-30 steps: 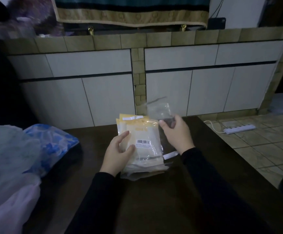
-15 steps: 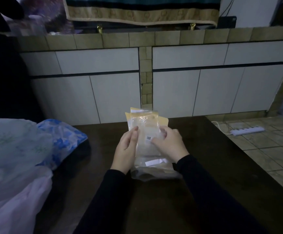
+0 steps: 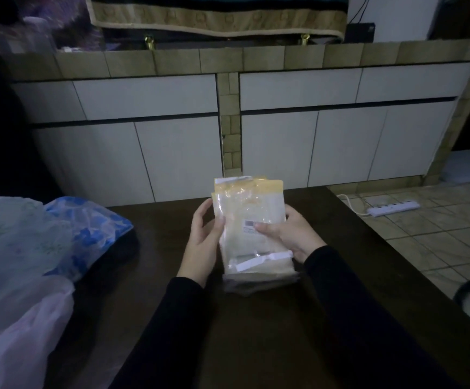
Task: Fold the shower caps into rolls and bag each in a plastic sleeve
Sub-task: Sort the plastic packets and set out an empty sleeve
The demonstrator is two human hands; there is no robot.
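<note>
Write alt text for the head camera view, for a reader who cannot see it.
Two hands in black sleeves hold a stack of clear plastic sleeves with yellow tops above a dark table: the left hand grips its left edge, the right hand its right. Crumpled plastic bags lie at left; white cabinets stand behind.

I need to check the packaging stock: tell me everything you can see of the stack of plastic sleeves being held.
The stack of plastic sleeves is a thick bundle of clear, glossy flat bags with yellow bands along the top edges, a small barcode label near the middle and a white adhesive strip low down. It stands roughly upright, its bottom edge on or just above the dark table. The left hand grips its left edge; the right hand grips the right, thumb across the front.
</note>
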